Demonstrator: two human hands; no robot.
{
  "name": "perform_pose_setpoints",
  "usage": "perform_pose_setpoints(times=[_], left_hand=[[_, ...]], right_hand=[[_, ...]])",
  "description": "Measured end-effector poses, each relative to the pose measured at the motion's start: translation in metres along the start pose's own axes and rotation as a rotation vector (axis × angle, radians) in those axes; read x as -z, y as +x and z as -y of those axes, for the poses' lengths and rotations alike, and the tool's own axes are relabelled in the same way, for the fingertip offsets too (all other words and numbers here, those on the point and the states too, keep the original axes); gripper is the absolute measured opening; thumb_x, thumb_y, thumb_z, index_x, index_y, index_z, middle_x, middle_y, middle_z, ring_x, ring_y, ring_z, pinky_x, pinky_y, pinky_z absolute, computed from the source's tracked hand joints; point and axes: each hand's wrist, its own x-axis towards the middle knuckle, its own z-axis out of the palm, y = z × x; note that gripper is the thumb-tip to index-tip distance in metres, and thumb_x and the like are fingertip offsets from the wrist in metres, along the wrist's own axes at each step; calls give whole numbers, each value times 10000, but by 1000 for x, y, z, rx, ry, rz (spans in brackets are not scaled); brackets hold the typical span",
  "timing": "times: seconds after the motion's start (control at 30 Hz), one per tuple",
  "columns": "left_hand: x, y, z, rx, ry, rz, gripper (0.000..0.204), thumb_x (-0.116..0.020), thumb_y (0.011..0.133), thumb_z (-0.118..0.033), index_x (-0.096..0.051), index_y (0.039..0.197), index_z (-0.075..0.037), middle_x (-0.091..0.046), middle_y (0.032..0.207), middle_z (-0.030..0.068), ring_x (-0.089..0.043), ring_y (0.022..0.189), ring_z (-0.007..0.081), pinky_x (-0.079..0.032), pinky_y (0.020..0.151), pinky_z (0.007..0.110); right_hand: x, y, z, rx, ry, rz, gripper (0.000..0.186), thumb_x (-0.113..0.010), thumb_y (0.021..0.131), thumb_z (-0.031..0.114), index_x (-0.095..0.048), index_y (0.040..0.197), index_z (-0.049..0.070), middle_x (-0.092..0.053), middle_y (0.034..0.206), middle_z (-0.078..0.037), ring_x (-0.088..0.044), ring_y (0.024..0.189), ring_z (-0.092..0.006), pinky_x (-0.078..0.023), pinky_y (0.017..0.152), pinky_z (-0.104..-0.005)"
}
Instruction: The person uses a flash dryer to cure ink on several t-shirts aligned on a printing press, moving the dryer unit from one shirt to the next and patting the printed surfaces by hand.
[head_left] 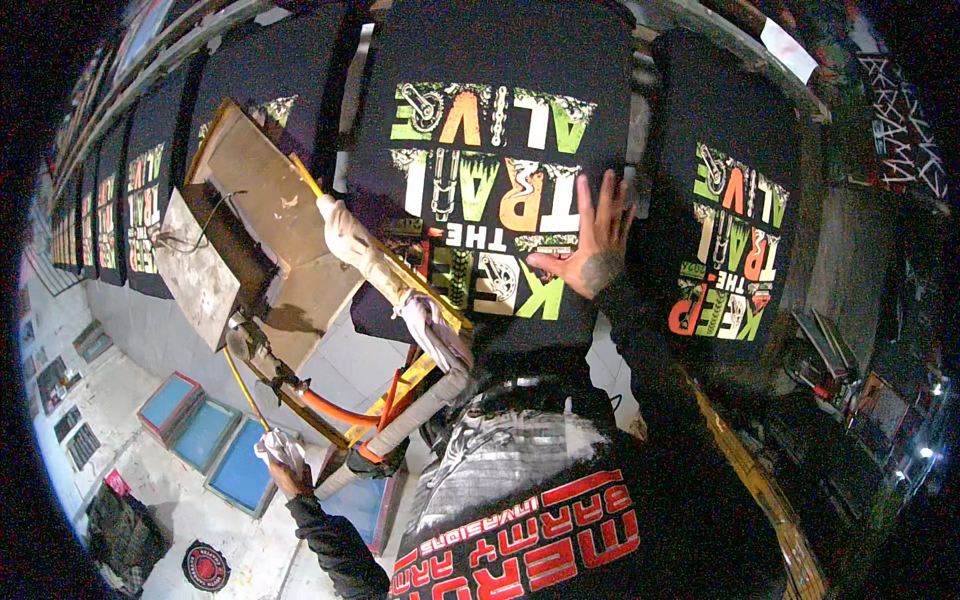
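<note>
A black T-shirt (480, 60) with a bright print lies flat in front of me. On the right edge of its lettering rests my right hand (592, 245), open, fingers spread. At lower left my left hand (285, 465) is closed on a white cloth (278, 446) around the lower end of a thin yellow rod (243, 388). That rod runs up to a yellow metal frame (380, 270) with a brown panel (250, 150), a grey metal plate (200, 255) and cloth-wrapped bars. An orange hose (335, 407) runs along the frame, which partly covers the print's left side.
More printed black shirts line the row, one to the right (730, 220) and several to the left (150, 200). Blue-meshed screen frames (240, 460) stand on the pale floor at lower left. A dark round mat (206, 566) lies near them. Dark equipment (830, 355) fills the right side.
</note>
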Motion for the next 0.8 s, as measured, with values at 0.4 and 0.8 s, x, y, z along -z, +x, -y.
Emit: perform_pose_setpoints(times=[0.4, 0.8], left_hand=[[7, 1, 8, -194, 224, 113, 402, -478, 996, -176, -454, 1382, -68, -558, 1244, 39, -572, 1066, 166, -509, 862, 296], [11, 5, 19, -167, 163, 97, 440, -515, 965, -135, -433, 1389, -52, -543, 1327, 64, -539, 1170, 179, -451, 948, 297]], right_hand=[[12, -3, -33, -20, 40, 37, 1282, -861, 605, 516, -99, 1562, 135, 3, 1598, -255, -14, 1456, -495, -64, 1155, -627], [-11, -79, 36, 272, 9, 216, 862, -644, 856, 448, -282, 1502, 6, -217, 1573, -224, -182, 1465, -394, -111, 1171, -578]])
